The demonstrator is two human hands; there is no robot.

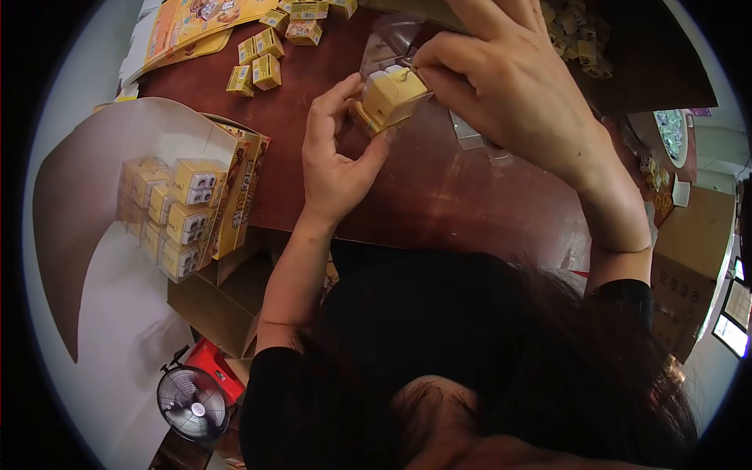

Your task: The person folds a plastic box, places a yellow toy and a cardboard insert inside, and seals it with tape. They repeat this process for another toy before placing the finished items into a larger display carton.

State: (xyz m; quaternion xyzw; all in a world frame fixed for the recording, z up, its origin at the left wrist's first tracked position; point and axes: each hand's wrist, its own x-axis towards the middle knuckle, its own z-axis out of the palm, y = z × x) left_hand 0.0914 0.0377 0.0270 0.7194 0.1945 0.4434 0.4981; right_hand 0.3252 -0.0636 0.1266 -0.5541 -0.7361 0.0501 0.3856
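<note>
Over the table, my left hand (337,160) holds a small yellow box (394,98) between thumb and fingers. White pieces show at the box's top, and a thin bent dark line lies across it. My right hand (505,86) is closed in a pinch at the box's upper right edge; what sits between those fingertips is too small to make out. Behind the box, a clear plastic sheet or case (392,35) stands up close to the right fingertips. Another clear plastic piece (468,135) lies on the table below my right hand.
Several small yellow boxes (266,70) and printed yellow packaging (204,27) are on the dark red table (376,207). A clear-fronted display box (243,188) with stacked yellow boxes stands left. An open carton (658,55) is at upper right, a fan (192,403) at lower left.
</note>
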